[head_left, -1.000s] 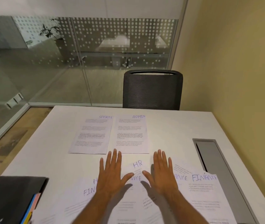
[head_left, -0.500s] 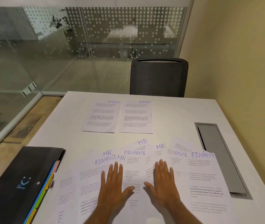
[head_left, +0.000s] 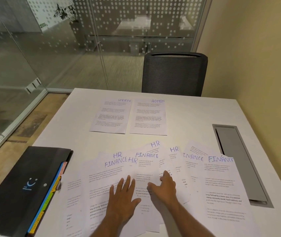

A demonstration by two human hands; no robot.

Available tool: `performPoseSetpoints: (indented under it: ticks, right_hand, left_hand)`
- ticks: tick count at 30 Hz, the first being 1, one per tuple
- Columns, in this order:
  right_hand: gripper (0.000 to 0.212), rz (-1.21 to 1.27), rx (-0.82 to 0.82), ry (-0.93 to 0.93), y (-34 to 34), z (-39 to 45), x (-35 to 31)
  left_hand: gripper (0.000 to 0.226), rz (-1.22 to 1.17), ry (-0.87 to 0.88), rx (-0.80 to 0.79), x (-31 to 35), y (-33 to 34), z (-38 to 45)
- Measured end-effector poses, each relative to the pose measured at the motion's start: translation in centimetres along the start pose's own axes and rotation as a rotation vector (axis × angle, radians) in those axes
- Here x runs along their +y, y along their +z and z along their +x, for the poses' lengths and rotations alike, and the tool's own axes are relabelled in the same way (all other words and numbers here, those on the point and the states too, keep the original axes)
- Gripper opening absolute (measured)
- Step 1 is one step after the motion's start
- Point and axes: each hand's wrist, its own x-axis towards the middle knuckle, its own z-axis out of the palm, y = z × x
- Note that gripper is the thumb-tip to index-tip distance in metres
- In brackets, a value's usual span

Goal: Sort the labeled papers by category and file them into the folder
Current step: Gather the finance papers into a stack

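Two hands had been lying flat side by side on the fanned HR and FINANCE papers [head_left: 146, 170] at lower centre; now the left hand [head_left: 124, 196] stayed spread, holding nothing, while the right hand [head_left: 164, 187] had curled, fingertips pinching at a sheet's edge. That suggested picking out one sheet had begun. The SPORTS sheet [head_left: 110, 117] and ADMIN sheet [head_left: 148, 117] lay sorted above centre, the folder [head_left: 25, 185] closed at lower left.

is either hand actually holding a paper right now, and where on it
Neither grips one. The left hand lies flat, palm down, on the fanned papers. The right hand rests on them too, fingers curled; whether they pinch a sheet cannot be told.
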Motion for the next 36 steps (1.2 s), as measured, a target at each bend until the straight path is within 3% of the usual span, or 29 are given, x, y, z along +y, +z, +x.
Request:
performPoseSetpoints:
  ticks: [2, 5, 6, 8, 9, 13, 21, 23, 26, 30, 32, 33, 36]
  right_hand:
    - [0.065, 0.128, -0.064, 0.093, -0.1, 0.3, -0.9]
    - [0.057, 0.258, -0.118, 0.174, -0.2, 0.5, -1.7]
    - [0.046, 0.332, -0.129, 0.181, -0.2, 0.4, -1.9]
    - [0.021, 0.407, -0.13, 0.157, -0.2, 0.2, -2.0]
    - [0.013, 0.366, -0.113, 0.129, -0.3, 0.2, -1.9]
    - [0.024, 0.125, -0.028, 0.014, -0.4, 1.0, -1.1]
    - [0.042, 0.134, 0.117, -0.039, -3.8, 1.8, 0.3]
    - [0.045, 0.156, 0.173, -0.054, -5.4, 1.8, 0.5]
    - [0.044, 0.213, 0.237, -0.068, -8.4, 1.7, 0.9]
    - [0.045, 0.354, 0.251, -0.015, -12.5, 1.9, 1.7]
    - [0.042, 0.452, 0.239, -0.016, -14.3, 1.9, 2.0]
    - [0.036, 0.495, 0.229, -0.015, -14.9, 1.8, 2.1]
    - [0.013, 0.637, 0.172, 0.01, -15.7, 1.8, 2.2]
  left_hand:
    - [0.119, -0.029, 0.008, -0.034, -0.2, -0.2, -0.2]
    - [0.095, -0.059, -0.032, -0.052, -0.6, -0.8, -0.2]
    - [0.09, -0.066, -0.036, 0.002, -0.5, -1.1, -0.4]
    - [0.099, 0.004, 0.005, 0.018, -0.4, -0.9, -0.2]
    - [0.103, -0.02, -0.001, -0.045, -0.4, -0.7, -0.3]
    - [0.084, -0.089, -0.032, -0.008, -0.3, -1.2, -0.4]
    - [0.124, -0.087, -0.043, 0.015, -0.7, -1.4, -0.4]
    - [0.115, -0.108, -0.059, 0.0, -0.7, -1.2, -0.4]
    - [0.079, -0.134, -0.08, -0.022, -0.5, -1.8, -0.5]
    - [0.07, -0.208, -0.104, 0.038, -0.6, -2.4, -0.8]
    - [0.068, -0.389, -0.095, 0.19, -0.2, -2.8, -0.7]
    - [0.062, -0.594, -0.116, 0.23, 0.4, -3.6, -0.8]
    - [0.047, -1.285, -0.19, 0.184, 2.9, -7.5, -0.5]
